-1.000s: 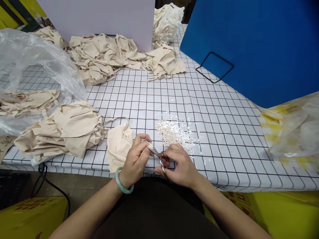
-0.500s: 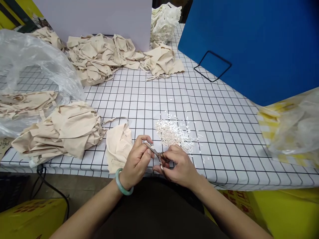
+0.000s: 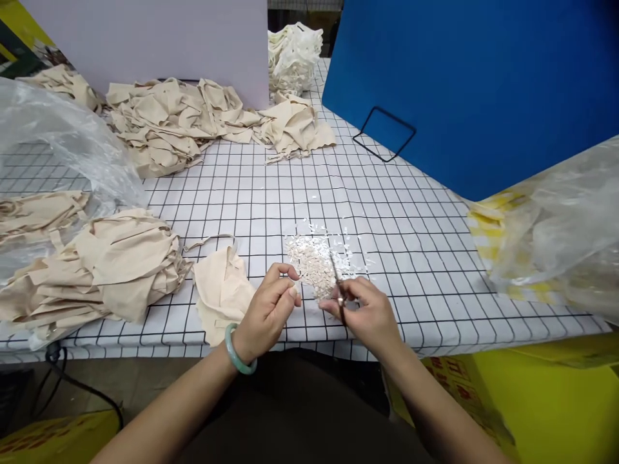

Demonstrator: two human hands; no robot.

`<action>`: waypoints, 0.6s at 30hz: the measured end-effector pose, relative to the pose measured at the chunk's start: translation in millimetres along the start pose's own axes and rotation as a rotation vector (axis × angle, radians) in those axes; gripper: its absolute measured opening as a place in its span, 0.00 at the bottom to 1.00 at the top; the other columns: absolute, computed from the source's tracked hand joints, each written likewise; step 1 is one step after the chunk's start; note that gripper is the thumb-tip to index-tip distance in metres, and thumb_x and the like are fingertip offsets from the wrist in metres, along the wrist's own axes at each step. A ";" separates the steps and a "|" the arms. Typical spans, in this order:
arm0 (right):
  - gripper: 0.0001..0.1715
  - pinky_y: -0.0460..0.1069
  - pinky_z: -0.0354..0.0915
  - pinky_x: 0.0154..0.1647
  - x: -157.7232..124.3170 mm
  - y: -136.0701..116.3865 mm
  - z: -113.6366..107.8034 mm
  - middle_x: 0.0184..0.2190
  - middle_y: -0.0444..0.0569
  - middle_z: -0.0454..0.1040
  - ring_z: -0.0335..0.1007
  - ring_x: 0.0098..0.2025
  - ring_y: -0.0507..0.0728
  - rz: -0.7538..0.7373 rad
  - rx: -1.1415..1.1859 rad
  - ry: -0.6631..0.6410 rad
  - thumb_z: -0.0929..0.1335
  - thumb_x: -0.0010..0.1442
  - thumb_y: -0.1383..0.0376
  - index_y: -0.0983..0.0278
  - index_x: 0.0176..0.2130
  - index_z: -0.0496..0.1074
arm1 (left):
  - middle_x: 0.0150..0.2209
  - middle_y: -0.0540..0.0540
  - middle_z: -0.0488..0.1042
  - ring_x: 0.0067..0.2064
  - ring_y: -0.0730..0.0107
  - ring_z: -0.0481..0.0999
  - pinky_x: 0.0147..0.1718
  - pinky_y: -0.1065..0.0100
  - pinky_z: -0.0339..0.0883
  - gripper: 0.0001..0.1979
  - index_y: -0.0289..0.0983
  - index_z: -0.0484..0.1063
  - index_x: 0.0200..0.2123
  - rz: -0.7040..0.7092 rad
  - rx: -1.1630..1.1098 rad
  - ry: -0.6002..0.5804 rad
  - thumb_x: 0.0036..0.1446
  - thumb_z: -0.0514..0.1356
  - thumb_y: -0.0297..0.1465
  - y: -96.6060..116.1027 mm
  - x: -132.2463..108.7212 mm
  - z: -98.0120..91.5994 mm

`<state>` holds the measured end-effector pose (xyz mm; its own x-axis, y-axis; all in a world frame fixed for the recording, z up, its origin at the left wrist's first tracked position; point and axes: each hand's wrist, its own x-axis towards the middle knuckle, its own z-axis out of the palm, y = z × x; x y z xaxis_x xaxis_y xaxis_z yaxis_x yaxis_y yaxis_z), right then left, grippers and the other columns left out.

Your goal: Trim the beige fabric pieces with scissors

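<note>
At the tabletop's near edge our left hand [image 3: 265, 314] pinches a beige cloth piece [image 3: 220, 293]; our right hand [image 3: 368, 314] grips small scissors [image 3: 337, 283], blades pointing away over white clippings [image 3: 316, 258]. Clear bags [image 3: 58, 161] at the left edge hold folded cloth.

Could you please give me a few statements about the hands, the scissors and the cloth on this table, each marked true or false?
1. The right hand holds a pair of scissors. True.
2. The left hand wears a red wristwatch. False: it wears a pale green bangle.
3. A heap of small white snippets lies on the checked tablecloth just beyond the hands. True.
4. The left hand pinches part of the beige cloth piece lying at the table edge. True.
5. The upright board at the right is yellow. False: it is blue.
</note>
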<state>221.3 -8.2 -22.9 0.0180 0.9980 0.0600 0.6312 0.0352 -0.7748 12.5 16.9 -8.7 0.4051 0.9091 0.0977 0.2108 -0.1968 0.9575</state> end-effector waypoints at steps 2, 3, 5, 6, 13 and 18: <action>0.26 0.51 0.66 0.33 1.6 0.4 -2.6 0.35 0.49 0.70 0.66 0.34 0.57 0.058 0.136 -0.042 0.73 0.54 0.43 0.59 0.38 0.67 | 0.46 0.39 0.67 0.53 0.61 0.68 0.51 0.62 0.67 0.15 0.36 0.69 0.31 0.035 0.044 -0.101 0.70 0.50 0.31 6.7 -6.2 -3.9; 0.26 0.52 0.67 0.34 1.9 -0.1 -1.3 0.39 0.49 0.70 0.67 0.35 0.57 0.073 0.214 -0.072 0.73 0.55 0.44 0.58 0.41 0.65 | 0.48 0.39 0.68 0.53 0.60 0.69 0.52 0.61 0.67 0.13 0.36 0.70 0.32 0.067 0.081 -0.176 0.69 0.52 0.32 10.3 -9.2 -8.2; 0.24 0.52 0.69 0.37 1.1 -1.9 6.1 0.43 0.49 0.69 0.67 0.37 0.56 0.097 0.346 -0.126 0.72 0.57 0.47 0.57 0.43 0.62 | 0.49 0.40 0.71 0.53 0.60 0.71 0.53 0.60 0.68 0.11 0.37 0.71 0.32 0.112 0.180 -0.265 0.68 0.55 0.33 14.9 -12.3 -23.6; 0.23 0.52 0.69 0.38 0.1 -3.1 11.6 0.43 0.49 0.68 0.67 0.37 0.55 0.108 0.385 -0.143 0.72 0.58 0.49 0.57 0.42 0.61 | 0.49 0.40 0.72 0.53 0.60 0.71 0.53 0.59 0.68 0.11 0.37 0.71 0.32 0.120 0.244 -0.238 0.68 0.54 0.31 14.6 -11.5 -34.9; 0.19 0.53 0.70 0.40 -1.9 -18.4 46.9 0.40 0.48 0.69 0.69 0.37 0.56 0.130 0.486 -0.157 0.72 0.58 0.53 0.58 0.39 0.61 | 0.49 0.37 0.71 0.53 0.49 0.66 0.51 0.45 0.65 0.16 0.36 0.73 0.37 0.129 0.870 -0.121 0.50 0.53 0.13 -34.6 27.1 -120.0; 0.19 0.55 0.70 0.45 9.9 -43.9 74.3 0.39 0.48 0.70 0.70 0.40 0.56 0.115 0.589 -0.140 0.73 0.56 0.56 0.58 0.38 0.61 | 0.39 0.41 0.72 0.45 0.57 0.68 0.47 0.54 0.66 0.10 0.37 0.65 0.26 0.224 0.850 -0.220 0.49 0.56 0.16 -36.3 40.5 -122.6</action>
<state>136.1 3.9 -35.0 -0.0666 0.9930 -0.0971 0.0956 -0.0905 -0.9913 -87.8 105.9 -6.2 0.6578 0.7436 0.1197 0.6575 -0.6445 0.3903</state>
